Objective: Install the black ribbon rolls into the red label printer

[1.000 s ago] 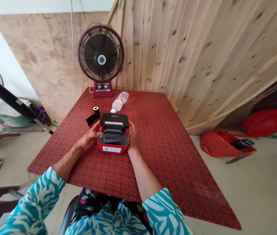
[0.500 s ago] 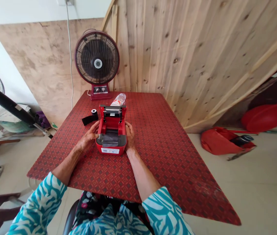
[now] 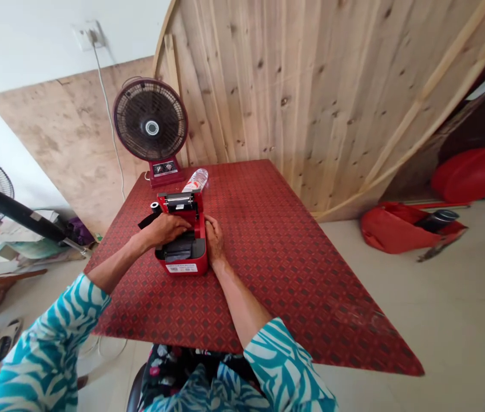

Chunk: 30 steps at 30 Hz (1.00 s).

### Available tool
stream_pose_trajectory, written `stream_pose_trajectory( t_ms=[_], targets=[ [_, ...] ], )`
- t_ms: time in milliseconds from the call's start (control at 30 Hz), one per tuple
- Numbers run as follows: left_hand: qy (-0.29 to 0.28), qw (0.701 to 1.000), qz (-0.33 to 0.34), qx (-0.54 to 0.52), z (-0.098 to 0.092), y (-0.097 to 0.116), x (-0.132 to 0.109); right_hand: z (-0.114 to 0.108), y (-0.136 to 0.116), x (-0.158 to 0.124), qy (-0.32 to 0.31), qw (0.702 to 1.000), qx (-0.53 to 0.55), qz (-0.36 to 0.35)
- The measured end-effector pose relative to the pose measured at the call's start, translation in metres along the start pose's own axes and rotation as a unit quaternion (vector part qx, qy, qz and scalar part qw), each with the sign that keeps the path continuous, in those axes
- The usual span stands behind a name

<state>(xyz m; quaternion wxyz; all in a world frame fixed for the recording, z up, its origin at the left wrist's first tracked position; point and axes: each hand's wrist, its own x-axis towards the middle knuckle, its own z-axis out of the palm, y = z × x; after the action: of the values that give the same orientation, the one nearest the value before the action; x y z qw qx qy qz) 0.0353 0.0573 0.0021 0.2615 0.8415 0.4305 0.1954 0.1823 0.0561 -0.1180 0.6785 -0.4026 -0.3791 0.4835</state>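
Observation:
A red label printer [image 3: 191, 264] stands on the red patterned table [image 3: 268, 240] with its lid [image 3: 178, 201] tipped up and back. My left hand [image 3: 166, 229] lies over the open compartment, fingers curled down into it and their tips hidden. My right hand [image 3: 213, 240] presses against the printer's right side and holds it. Dark parts show inside the compartment below my left hand. A small black roll [image 3: 154, 206] with a loose black strip lies just behind my left hand.
A clear plastic bottle [image 3: 195, 179] lies on its side behind the printer. A maroon table fan [image 3: 151, 129] stands at the table's far edge, its cable running up the wall. Wooden panels lean behind. Red bag [image 3: 397, 232] and red basin [image 3: 474, 171] sit on the floor at right.
The printer's lid has gone from shut to fully up. My left hand has moved from the printer's left side onto the open compartment. The view has swung to the right.

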Motion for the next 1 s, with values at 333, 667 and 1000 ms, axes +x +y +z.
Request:
stream_pose_trajectory(
  t_ms=[333,667,1000],
  targets=[
    [-0.085,0.986,-0.055,0.129,-0.001,-0.004,0.016,0.002,-0.003,0.001,-0.005,1.0,-0.006,0.003],
    [-0.125,0.975,-0.086,0.16,0.0,0.006,0.023,0.002,-0.003,0.003,-0.002,1.0,-0.007,-0.001],
    [-0.104,0.954,-0.085,0.268,-0.002,0.018,0.013,0.001,0.002,0.003,-0.013,1.0,-0.011,0.004]
  ],
)
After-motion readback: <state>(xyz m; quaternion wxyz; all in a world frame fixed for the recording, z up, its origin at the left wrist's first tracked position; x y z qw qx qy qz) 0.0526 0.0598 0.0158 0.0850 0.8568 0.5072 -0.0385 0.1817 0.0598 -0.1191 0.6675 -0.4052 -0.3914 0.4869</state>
